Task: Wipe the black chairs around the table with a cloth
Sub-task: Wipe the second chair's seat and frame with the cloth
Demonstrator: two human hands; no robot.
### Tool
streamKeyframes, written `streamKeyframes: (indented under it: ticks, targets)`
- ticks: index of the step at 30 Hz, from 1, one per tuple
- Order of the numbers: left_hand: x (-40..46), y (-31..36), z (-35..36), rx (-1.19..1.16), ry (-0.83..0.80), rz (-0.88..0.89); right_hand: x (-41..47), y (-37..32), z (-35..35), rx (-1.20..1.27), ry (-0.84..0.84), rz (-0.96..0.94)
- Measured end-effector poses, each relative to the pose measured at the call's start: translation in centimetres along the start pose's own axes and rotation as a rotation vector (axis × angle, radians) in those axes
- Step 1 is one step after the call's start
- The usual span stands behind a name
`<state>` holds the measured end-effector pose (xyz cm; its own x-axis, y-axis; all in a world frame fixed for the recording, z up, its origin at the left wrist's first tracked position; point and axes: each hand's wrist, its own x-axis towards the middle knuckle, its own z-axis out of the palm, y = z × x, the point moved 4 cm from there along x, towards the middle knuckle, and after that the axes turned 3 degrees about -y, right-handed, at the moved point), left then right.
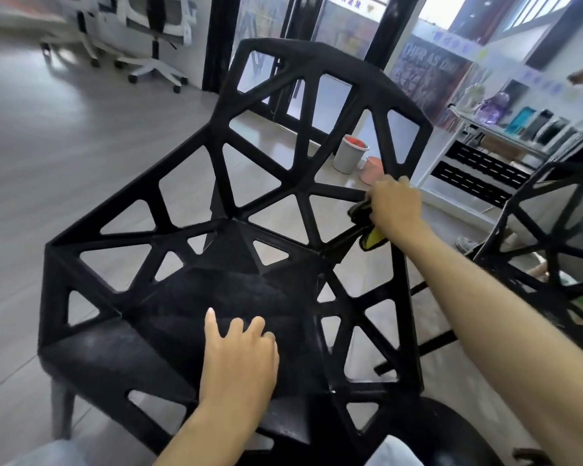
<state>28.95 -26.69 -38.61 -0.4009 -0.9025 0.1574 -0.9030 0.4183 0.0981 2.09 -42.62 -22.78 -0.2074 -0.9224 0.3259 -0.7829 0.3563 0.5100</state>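
Chair [236, 210], black lattice, directly ahead on the floor.
Head view: right hand [396, 205] gripping dark cloth [367, 223] against the right side strut; left hand [239, 351] flat, fingers relaxed, on the seat.
Risk: cloth snagging in openings; chair tipping under pressure.
Obscured: cloth mostly behind hand; legs cropped.

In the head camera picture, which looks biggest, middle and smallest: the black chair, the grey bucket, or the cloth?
1. black chair, biggest by far.
2. grey bucket.
3. cloth, though the right hand hides part of it.
The bucket stands farther away, so the last two are unsure.
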Motion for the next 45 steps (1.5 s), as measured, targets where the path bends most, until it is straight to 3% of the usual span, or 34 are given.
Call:
streamKeyframes:
  ticks: [6, 10, 15, 20, 24, 29, 35, 45]
  targets:
    - [-0.1, -0.2, -0.1, -0.05, 0.0, 0.016, -0.7, 3.0, -0.7, 0.068, -0.063, 0.052]
    - [0.1, -0.2, 0.6, -0.016, -0.086, 0.019, -5.3, 3.8, -1.3, 0.155, -0.134, 0.04]
    - [-0.2, 0.6, -0.3, 0.045, -0.06, 0.046, -15.4, 1.1, 0.2, 0.102, -0.053, -0.072]
    - [-0.2, -0.2, -0.6, -0.019, 0.081, 0.062, -18.6, -4.2, 3.2, 0.122, -0.089, -0.182]
    - [-0.9, -0.2, -0.4, -0.019, 0.1, 0.102, -17.7, -2.5, 2.3, 0.085, -0.103, -0.157]
    - [-0.6, -0.4, -0.4, -0.025, 0.191, 0.074, -16.7, 1.3, -0.2, 0.039, -0.014, 0.012]
    - [-0.6, -0.5, -0.1, -0.03, 0.174, 0.044, -17.8, -4.2, 3.0, 0.135, -0.117, -0.121]
    - [-0.6, -0.3, 0.2, -0.015, 0.146, 0.019, -7.4, -10.0, 5.5, 0.192, -0.095, -0.076]
